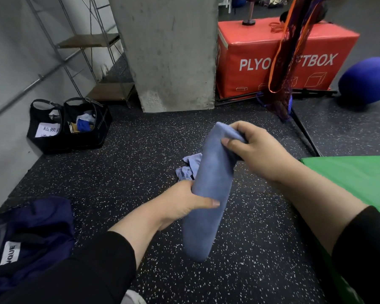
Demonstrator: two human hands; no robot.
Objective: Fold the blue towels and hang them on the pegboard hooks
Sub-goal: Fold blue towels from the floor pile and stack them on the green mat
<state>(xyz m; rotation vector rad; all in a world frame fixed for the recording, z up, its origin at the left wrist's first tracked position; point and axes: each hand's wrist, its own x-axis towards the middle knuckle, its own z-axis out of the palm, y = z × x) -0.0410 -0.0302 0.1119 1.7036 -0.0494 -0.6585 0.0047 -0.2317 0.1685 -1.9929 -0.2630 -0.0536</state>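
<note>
We see a black rubber gym floor flecked with white (123,176) carrying everything here. A crumpled pale blue cloth towel (188,168) lies on it near the middle. Against the grey wall at the left sit two black open-topped fabric bags (68,126), side by side and touching, one bearing a white paper label. A dark navy fabric bag (34,229) slumps at the lower left. A square grey concrete pillar (169,53) rises from the floor, with a red padded plyo box (279,60) just beside it. A round blue ball (369,81) rests at the far right, and what seems to be a bright green mat (355,174) lies at the right.
</note>
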